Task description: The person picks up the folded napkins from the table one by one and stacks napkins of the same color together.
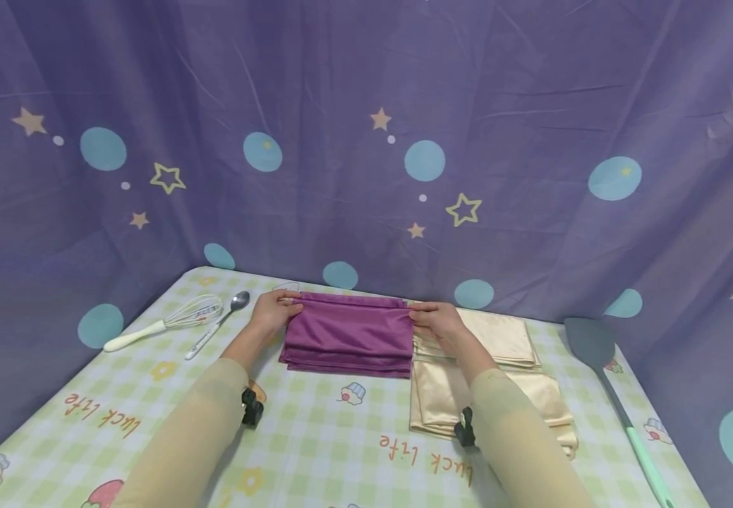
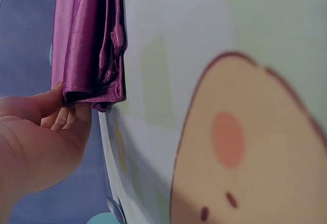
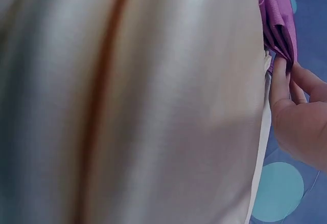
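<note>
A folded purple satin cloth [image 1: 347, 336] lies on the checked tablecloth [image 1: 315, 430] near the back. My left hand [image 1: 272, 310] pinches its far left corner, and the left wrist view shows the thumb over the stacked purple folds [image 2: 89, 45] with the fingers [image 2: 64, 117] underneath. My right hand [image 1: 437, 321] pinches the far right corner; in the right wrist view its fingers [image 3: 280, 88] grip the purple edge [image 3: 278, 19]. Under the right forearm lie folded cream satin cloths [image 1: 512, 367], which fill most of the right wrist view [image 3: 127, 101].
A whisk [image 1: 169, 321] with a white handle and a spoon [image 1: 220, 323] lie at the left back. A grey spatula [image 1: 607, 374] with a green handle lies along the right edge. A purple star-patterned curtain [image 1: 366, 141] closes in the table on three sides.
</note>
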Available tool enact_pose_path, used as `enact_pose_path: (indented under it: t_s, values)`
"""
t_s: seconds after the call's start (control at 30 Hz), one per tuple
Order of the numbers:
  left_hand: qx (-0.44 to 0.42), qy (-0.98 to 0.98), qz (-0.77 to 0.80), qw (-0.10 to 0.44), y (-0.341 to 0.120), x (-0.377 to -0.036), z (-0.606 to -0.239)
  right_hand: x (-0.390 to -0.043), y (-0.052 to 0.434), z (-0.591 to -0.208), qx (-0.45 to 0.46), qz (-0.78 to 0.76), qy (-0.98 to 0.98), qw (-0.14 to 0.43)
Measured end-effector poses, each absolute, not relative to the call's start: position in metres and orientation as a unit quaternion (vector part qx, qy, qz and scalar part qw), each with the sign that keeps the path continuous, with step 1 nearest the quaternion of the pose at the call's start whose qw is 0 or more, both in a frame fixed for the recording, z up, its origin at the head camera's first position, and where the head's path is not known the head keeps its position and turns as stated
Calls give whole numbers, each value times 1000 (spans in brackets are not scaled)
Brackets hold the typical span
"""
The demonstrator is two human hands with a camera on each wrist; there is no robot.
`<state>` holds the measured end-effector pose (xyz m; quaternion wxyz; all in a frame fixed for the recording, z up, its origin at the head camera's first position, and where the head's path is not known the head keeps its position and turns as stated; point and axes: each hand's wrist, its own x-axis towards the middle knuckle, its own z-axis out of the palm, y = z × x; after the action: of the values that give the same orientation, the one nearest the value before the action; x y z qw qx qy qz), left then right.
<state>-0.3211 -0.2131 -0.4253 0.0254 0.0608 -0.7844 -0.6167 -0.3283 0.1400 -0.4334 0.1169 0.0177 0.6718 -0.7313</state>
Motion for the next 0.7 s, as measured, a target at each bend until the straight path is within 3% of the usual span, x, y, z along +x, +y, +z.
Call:
enact_pose_path:
  t_s: [0.7]
  values:
    - [94, -801, -591, 29, -213, -335, -426, -347, 132, -442, 44, -735, 670, 92]
